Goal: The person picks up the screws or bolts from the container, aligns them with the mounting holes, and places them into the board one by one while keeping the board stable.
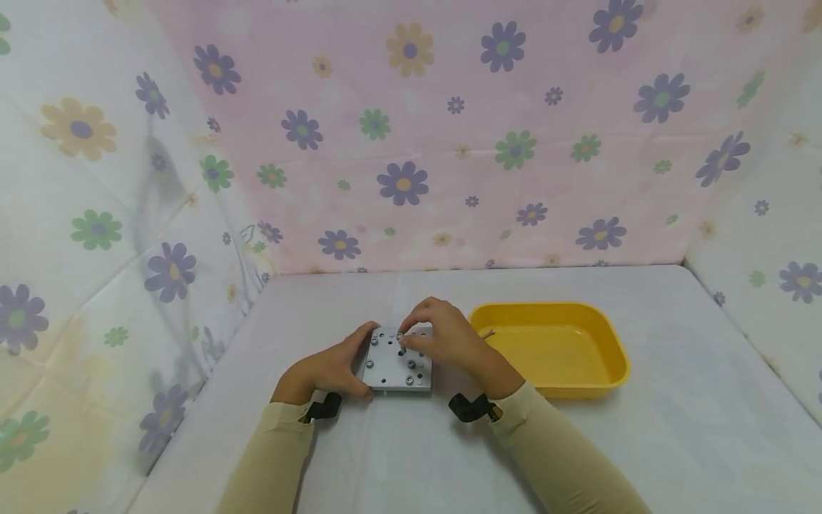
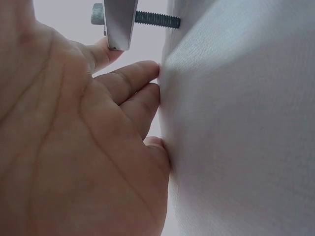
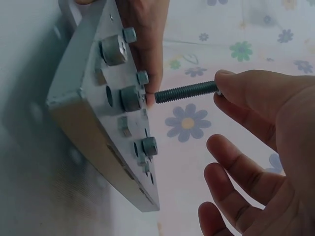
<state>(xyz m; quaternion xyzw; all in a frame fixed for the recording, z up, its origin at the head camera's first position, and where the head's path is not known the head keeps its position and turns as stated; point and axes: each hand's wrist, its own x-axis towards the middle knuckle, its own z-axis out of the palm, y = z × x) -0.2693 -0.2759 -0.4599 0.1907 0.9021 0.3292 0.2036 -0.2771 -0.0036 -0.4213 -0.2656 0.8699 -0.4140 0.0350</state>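
Right wrist: right hand (image 3: 295, 128) pinches a bolt (image 3: 187, 92), its tip apart from the metal plate (image 3: 93, 135). Left wrist: left hand (image 2: 88, 132), spread, touches the plate; another bolt (image 2: 157, 19) protrudes beneath. Head: plate left of yellow tray (image 1: 552, 392).

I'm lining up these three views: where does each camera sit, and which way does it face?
Head: on the head, facing forward and down at the metal plate and yellow tray; left hand, right hand and sleeves show.
Left wrist: on that wrist, facing the metal plate's edge and a bolt through it; only the left hand shows.
Right wrist: on that wrist, facing the metal plate's side and a screw; both hands show.
Shared: head and right wrist both show the right hand pinching the screw.
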